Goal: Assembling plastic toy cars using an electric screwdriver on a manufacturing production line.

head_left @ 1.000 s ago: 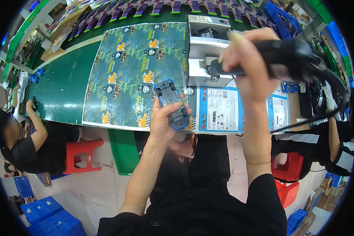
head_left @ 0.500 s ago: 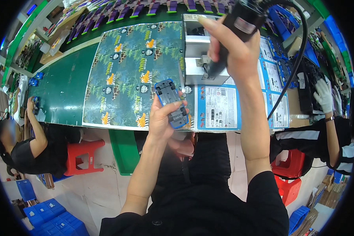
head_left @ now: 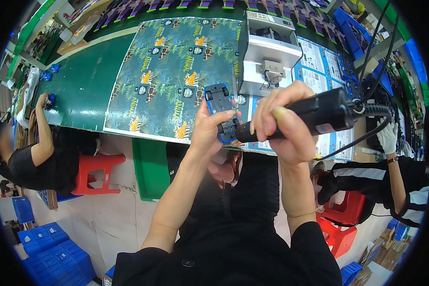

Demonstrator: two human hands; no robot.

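Note:
A blue toy car with its dark underside up is gripped in my left hand, thumb across the chassis. My right hand is wrapped round a black corded electric screwdriver, tilted so that its tip end points left at the car's lower end. Whether the tip touches the car cannot be made out, as fingers cover part of it. Just beyond my right hand stands a silver screw feeder with a metal outlet at its front.
Printed jungle-pattern card sheets cover the bench. To the left lies a bare green stretch, where a co-worker's hand holds a blue toy. A gloved co-worker works at right. Purple parts line the far side.
My right hand has brought the screwdriver from the screw feeder back toward me, tipping it nearly level beside the car. The view has shifted slightly; my left hand still holds the car.

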